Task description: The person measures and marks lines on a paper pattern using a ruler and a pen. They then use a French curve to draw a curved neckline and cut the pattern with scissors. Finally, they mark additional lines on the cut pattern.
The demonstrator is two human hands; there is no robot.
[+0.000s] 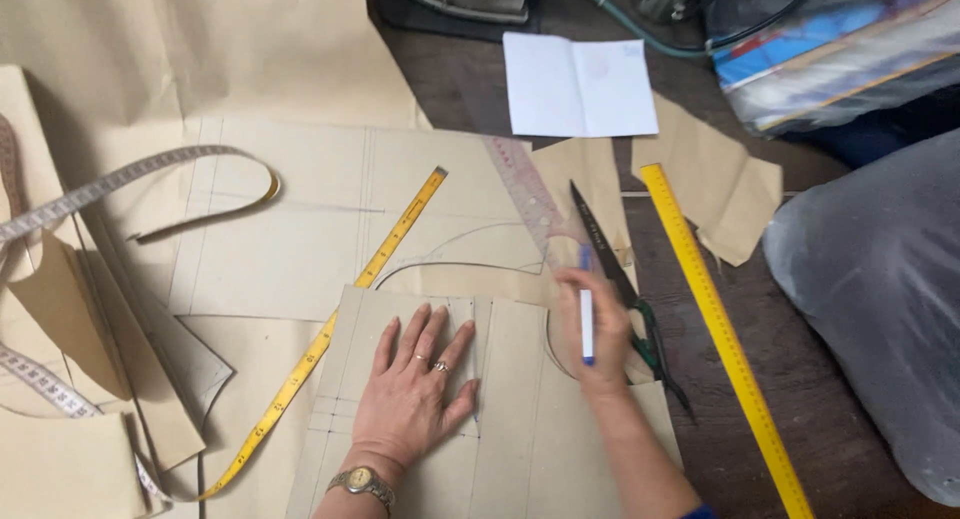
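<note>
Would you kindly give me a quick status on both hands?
Left hand flat on brown paper pattern. Right hand holds blue-white pen. Scissors lie beside it.

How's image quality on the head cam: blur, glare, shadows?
Head view: mostly sharp, ruler marks readable as ticks; slight motion softness on the right hand and pen; left hand crisp. Soft, even light with faint shadows under the paper pattern; mild sheen on the plastic bag; no harsh glare.

The left hand [415, 384] lies flat on a brown paper pattern piece [520, 419] while the right hand [597, 341] grips a pen [586, 309].
</note>
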